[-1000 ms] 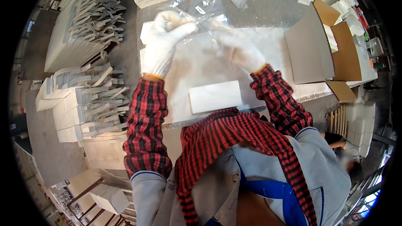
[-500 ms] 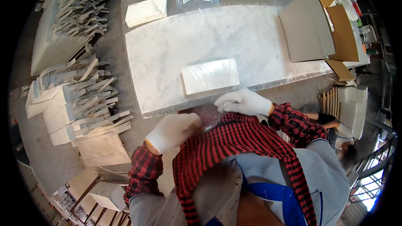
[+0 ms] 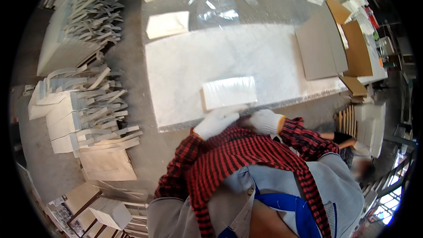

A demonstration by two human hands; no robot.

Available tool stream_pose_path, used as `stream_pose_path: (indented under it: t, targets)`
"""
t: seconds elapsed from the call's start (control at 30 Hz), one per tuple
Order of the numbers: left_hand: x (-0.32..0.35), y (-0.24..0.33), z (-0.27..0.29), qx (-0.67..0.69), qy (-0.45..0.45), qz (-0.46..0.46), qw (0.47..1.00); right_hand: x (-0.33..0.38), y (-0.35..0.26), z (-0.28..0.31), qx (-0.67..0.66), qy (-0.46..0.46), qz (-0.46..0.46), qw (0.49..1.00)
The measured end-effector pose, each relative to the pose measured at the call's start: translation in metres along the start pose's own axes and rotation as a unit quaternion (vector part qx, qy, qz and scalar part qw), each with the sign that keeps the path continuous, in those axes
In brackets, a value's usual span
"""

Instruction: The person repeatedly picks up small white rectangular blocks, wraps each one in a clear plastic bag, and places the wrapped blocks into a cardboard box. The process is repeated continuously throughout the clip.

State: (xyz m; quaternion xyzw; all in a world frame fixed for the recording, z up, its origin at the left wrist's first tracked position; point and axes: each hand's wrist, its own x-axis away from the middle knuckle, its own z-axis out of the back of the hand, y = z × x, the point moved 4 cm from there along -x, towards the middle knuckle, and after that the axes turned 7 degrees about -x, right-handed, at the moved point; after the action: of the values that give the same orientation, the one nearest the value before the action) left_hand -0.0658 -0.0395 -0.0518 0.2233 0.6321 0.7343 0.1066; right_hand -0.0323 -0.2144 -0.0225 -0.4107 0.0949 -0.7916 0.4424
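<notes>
A white rectangular stack wrapped in clear film lies near the front edge of a marble slab. Just in front of it, my left hand, in a white knit glove, reaches rightward with its fingers stretched out; their tips are smeared by motion. Close beside it my right hand, gloved too, is bent down at the slab's edge with fingers curled. What it grips is hidden; a dark blurred patch shows between both hands. Both hands are above my red and black checked apron.
An open cardboard box stands on the slab's right end. Clear plastic bags and a white tile stack lie beyond the slab. Tall tile stacks with foam strips line the left. Another person is at the right.
My left hand has moved right and up toward the slab edge, closing the gap to my right hand. The translucent film seen between my hands no longer shows clearly. The view has shifted slightly.
</notes>
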Motion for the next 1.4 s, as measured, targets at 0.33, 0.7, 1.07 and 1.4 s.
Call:
stream_pose_path:
  t: [0.33, 0.7, 1.07, 1.4]
  targets:
    - [0.0, -0.024, -0.007, -0.072, 0.011, -0.036, 0.997, -0.202, -0.024, 0.26, -0.002, 0.469, 0.158, 0.869]
    - [0.003, -0.035, -0.008, 0.098, -0.002, 0.0, 0.995, -0.31, 0.013, 0.3, -0.004, 0.297, 0.101, 0.949]
    - [0.003, -0.007, 0.003, 0.007, 0.0, -0.008, 1.0, -0.062, -0.022, 0.21, 0.088, 0.336, 0.249, 0.904]
    - [0.014, 0.012, 0.0, -0.105, -0.005, 0.031, 0.994, -0.032, -0.021, 0.098, 0.077, 0.332, 0.144, 0.929]
